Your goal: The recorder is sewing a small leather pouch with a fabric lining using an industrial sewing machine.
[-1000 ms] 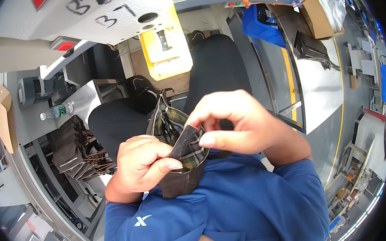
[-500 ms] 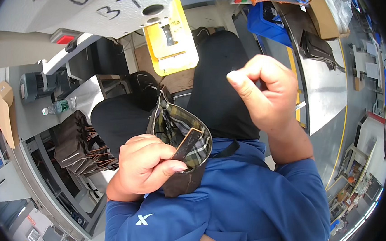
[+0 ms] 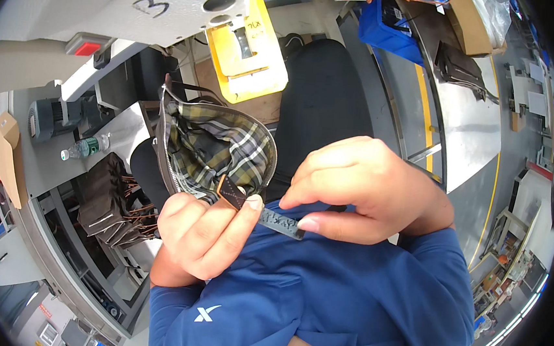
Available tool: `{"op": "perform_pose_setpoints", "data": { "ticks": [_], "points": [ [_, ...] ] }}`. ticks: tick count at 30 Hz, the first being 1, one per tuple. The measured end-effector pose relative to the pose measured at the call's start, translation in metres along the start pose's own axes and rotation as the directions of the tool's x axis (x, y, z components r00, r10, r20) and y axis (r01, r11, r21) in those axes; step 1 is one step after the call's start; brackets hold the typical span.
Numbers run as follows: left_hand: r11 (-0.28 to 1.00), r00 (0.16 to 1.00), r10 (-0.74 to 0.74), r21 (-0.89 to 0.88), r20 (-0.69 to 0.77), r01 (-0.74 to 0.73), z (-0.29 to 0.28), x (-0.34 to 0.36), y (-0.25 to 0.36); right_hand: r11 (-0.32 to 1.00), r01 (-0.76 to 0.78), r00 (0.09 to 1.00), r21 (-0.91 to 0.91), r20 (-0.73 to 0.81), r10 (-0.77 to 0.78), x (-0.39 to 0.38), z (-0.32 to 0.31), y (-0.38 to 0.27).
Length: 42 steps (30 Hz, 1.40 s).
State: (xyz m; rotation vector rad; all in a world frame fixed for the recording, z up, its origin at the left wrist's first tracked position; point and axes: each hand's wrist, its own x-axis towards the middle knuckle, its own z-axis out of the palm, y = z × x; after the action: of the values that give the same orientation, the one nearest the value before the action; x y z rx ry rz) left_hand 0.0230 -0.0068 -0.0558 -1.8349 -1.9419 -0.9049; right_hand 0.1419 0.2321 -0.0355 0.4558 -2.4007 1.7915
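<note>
Since half a second ago the zippered pouch [image 3: 218, 136] has shifted away from my shirt [image 3: 320, 287] toward my left thigh, and my right hand [image 3: 360, 192] has come down from its raised spot to near my left hand [image 3: 204, 235]. Pouch sits over my lap, mouth open toward me, plaid lining showing, metal zipper [image 3: 172, 165] along its left edge. Left hand grasps a dark leather tab [image 3: 232, 191] with tan edges between thumb and fingers, right at the pouch's near rim. Grey glossy strip [image 3: 279, 223] sticks out on the other side of that thumb; can't tell if it's one piece with the tab. Right hand has fingers curved, thumb touching the strip's far end; can't tell whether it actually grips it. Around: stack of dark brown bags [image 3: 107, 195] to the left, clear plastic bottle [image 3: 86, 147] lying beyond it, electric motor [image 3: 53, 119] past that. White machine head [image 3: 165, 27] above, yellow plate [image 3: 258, 80] beside it. Blue bin [image 3: 392, 32] upper right, dark bag [image 3: 461, 67] on the white table [image 3: 465, 139].
</note>
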Motion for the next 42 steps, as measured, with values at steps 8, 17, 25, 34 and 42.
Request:
{"op": "perform_pose_setpoints", "data": {
  "ticks": [8, 17, 25, 34, 42],
  "points": [
    [1.000, 1.000, 0.005, -0.006, 0.027, -0.005, 0.002, 0.000, 0.002, 0.998, -0.011, 1.000, -0.069, 0.028, 0.013, 0.007, 0.015, 0.002],
    [1.000, 1.000, -0.010, 0.007, 0.004, 0.010, 0.005, 0.001, -0.003, 0.997, 0.069, 0.997, -0.022, -0.027, -0.070, 0.008, 0.016, 0.002],
    [1.000, 1.000, -0.006, -0.003, 0.004, 0.006, 0.007, 0.000, -0.003, 0.972, -0.160, 0.965, -0.172, -0.235, 0.117, 0.000, -0.008, 0.003],
    [0.999, 0.998, -0.025, 0.035, 0.060, 0.023, 0.011, 0.003, 0.000, 0.986, -0.020, 0.996, -0.166, -0.093, 0.005, 0.009, 0.028, 0.011],
    [0.998, 0.999, -0.038, 0.057, 0.032, 0.036, 0.008, 0.002, 0.000, 0.984, -0.169, 0.914, -0.053, -0.383, 0.136, 0.000, -0.003, 0.006]
  ]
}}
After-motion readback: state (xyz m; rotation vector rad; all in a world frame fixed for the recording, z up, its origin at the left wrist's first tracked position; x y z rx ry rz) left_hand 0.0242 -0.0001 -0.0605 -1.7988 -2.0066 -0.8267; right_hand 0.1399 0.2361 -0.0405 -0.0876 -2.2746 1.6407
